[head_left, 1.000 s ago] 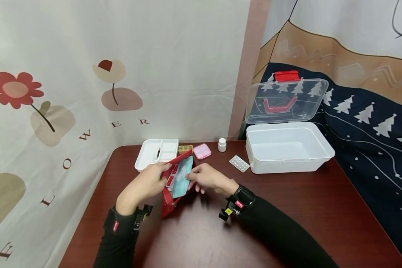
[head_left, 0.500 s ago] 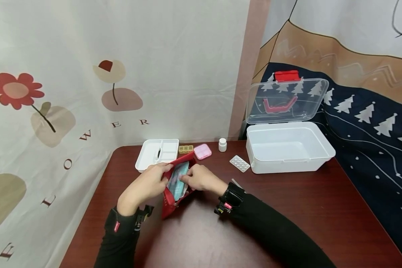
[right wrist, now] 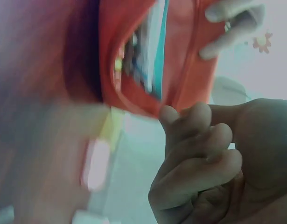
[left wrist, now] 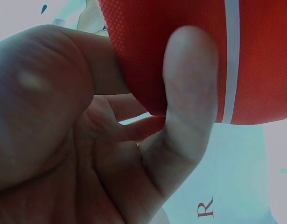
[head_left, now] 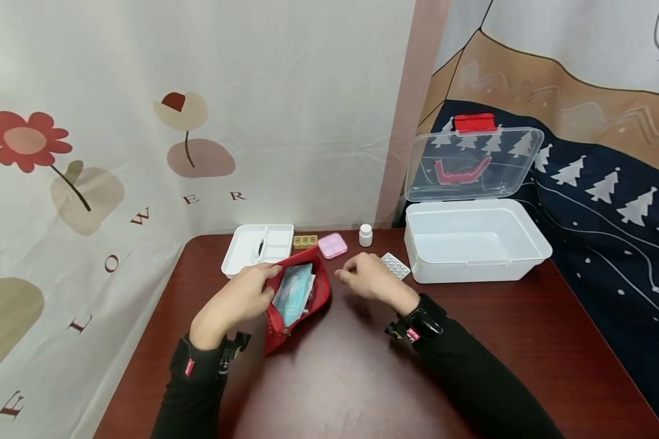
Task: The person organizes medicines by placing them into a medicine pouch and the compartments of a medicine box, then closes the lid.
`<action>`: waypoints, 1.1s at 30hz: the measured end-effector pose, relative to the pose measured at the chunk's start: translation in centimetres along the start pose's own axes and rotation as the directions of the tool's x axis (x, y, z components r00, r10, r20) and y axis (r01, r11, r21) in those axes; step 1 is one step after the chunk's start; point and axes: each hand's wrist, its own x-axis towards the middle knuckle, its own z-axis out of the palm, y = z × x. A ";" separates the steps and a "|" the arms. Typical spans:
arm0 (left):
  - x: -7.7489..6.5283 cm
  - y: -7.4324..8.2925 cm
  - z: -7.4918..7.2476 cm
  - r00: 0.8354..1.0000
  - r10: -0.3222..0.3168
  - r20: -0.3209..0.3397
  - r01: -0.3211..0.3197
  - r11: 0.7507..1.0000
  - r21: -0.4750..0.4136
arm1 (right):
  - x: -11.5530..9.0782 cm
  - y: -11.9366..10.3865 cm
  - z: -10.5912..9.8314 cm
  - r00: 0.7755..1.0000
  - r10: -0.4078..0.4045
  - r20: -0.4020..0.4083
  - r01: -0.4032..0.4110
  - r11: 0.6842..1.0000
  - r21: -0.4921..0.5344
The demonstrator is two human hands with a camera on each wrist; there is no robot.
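Observation:
My left hand [head_left: 240, 299] grips the left edge of a red zip pouch [head_left: 322, 289], which stands with its mouth spread. In the left wrist view the thumb [left wrist: 190, 79] presses on the red cloth and the other fingers lie behind it. Inside the pouch lies a light blue face mask [head_left: 292, 292], with whitish items beside it. My right hand [head_left: 370, 277] is to the right of the pouch, over the table, its fingers loosely curled with nothing visible in them. A silver blister pack [head_left: 396, 266] is partly hidden behind that hand.
An uncovered white plastic box [head_left: 475, 244], its clear lid [head_left: 472, 167] raised, stands at the right. Along the back edge are a white divided tray [head_left: 247, 244], a yellow pill case [head_left: 305, 242], a pink case [head_left: 332, 245] and a white bottle [head_left: 365, 235].
The right hand pushed the face mask down into the pouch, let go of it and moved away to the right, close to the blister pack. The left hand stayed on the pouch.

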 end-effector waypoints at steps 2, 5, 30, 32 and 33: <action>0.0 0.0 0.0 1.000 0.000 -0.001 0.000 1.000 -0.001 | -0.4 0.9 -0.9 0.999 -0.001 -0.040 0.000 0.999 -0.037; 0.0 0.0 0.1 1.000 0.009 -0.002 -0.009 1.000 0.003 | -1.0 1.9 -1.9 0.996 0.001 -0.093 -0.011 0.994 -0.105; 0.0 -0.4 0.2 1.000 0.001 -0.015 -0.001 1.000 0.009 | -4.7 7.2 -2.5 0.989 0.078 0.128 -0.031 0.943 -0.331; 0.0 -0.4 0.2 1.000 -0.001 -0.014 0.001 1.000 0.011 | -4.8 7.4 -2.1 0.987 0.090 0.136 -0.037 0.935 -0.352; 0.0 -0.4 0.2 1.000 -0.001 -0.013 0.001 1.000 0.011 | -4.8 7.5 -2.0 0.987 0.089 0.135 -0.035 0.932 -0.361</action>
